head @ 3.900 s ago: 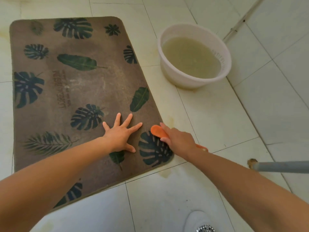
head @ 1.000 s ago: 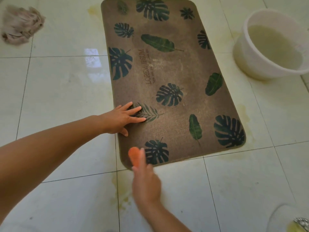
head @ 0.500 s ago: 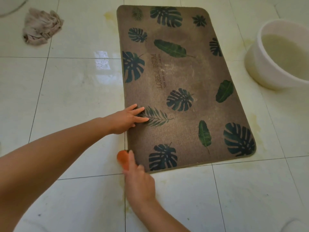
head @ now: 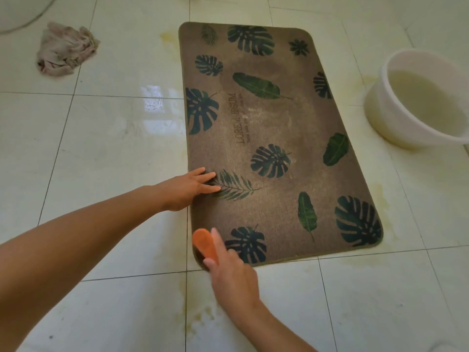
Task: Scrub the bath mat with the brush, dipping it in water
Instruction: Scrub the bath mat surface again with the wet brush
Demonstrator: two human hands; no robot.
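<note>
My right hand (head: pixel 231 273): It is nearest to me. My fingers are wrapped round the small orange plastic brush (head: pixel 204 243) and hold it tight. One finger lies straight along its top.

Brush: It sits on the near left corner of the mat, just left of a dark leaf picture. I cannot see its bristles.

My left hand (head: pixel 187 188): It is a bit farther away, on the left edge of the mat. My fingers are straight and close together and press flat on the mat. They hold nothing. My fingertips touch a thin feathery leaf picture.

Brown bath mat with dark green leaves (head: pixel 279 138): It lies flat on the floor and runs from near to far. There are small words in the middle.

Shiny pale tile floor (head: pixel 114 148): There are yellow wet marks near the mat's edges.

Round white plastic tub (head: pixel 380 118): It stands on the right, just beside the mat. It holds cloudy water (head: pixel 426 102).

Crumpled pinkish cloth (head: pixel 64 49): It lies far on the left, well apart from the mat.
</note>
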